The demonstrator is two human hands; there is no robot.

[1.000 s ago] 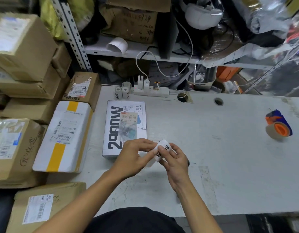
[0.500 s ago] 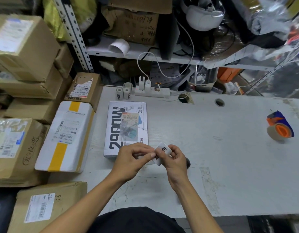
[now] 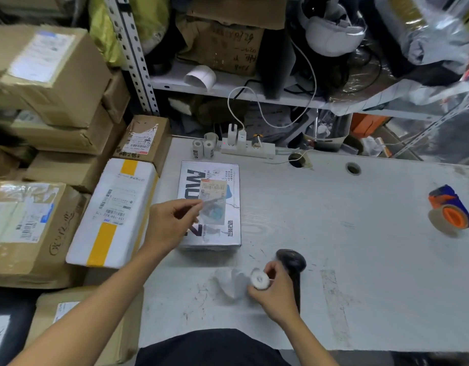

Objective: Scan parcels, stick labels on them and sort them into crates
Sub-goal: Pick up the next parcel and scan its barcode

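A flat white parcel (image 3: 229,233) printed with large dark letters lies on the grey table (image 3: 360,247), a shipping label stuck on its top. My left hand (image 3: 170,225) hovers over the parcel's left side and pinches a blurred, see-through sticker (image 3: 213,212) above the label. Lower down, my right hand (image 3: 274,289) grips a small white label roll (image 3: 259,280) with a loose strip of backing (image 3: 230,282) trailing to its left. A black handheld scanner (image 3: 292,262) lies on the table just behind that hand.
Taped cardboard and white parcels (image 3: 114,212) are stacked along the table's left side. Two spare label rolls (image 3: 203,150) and a power strip (image 3: 250,150) sit at the back edge. An orange and blue tape dispenser (image 3: 451,210) lies at the far right. Shelves crowd the back.
My hands have parted: the left moved up over the parcel with a peeled sticker, the right dropped down and right with the roll. The scanner is uncovered.
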